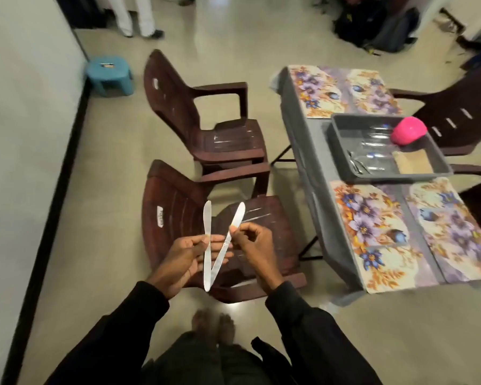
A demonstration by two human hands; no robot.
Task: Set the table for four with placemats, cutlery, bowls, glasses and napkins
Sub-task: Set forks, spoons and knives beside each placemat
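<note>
Head: knives well left of table

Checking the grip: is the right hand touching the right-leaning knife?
Touching. The head view shows the right hand pinching the right-leaning knife near mid-length, with its fingertips directly on the metal.

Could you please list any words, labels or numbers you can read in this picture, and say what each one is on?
Nothing is legible.
Near chair's label: blurred white sticker, unreadable.
Far chair's label: too blurred.
Blue stool's sticker: too blurred.
Faint mark on the slanted knife: too small.
</note>
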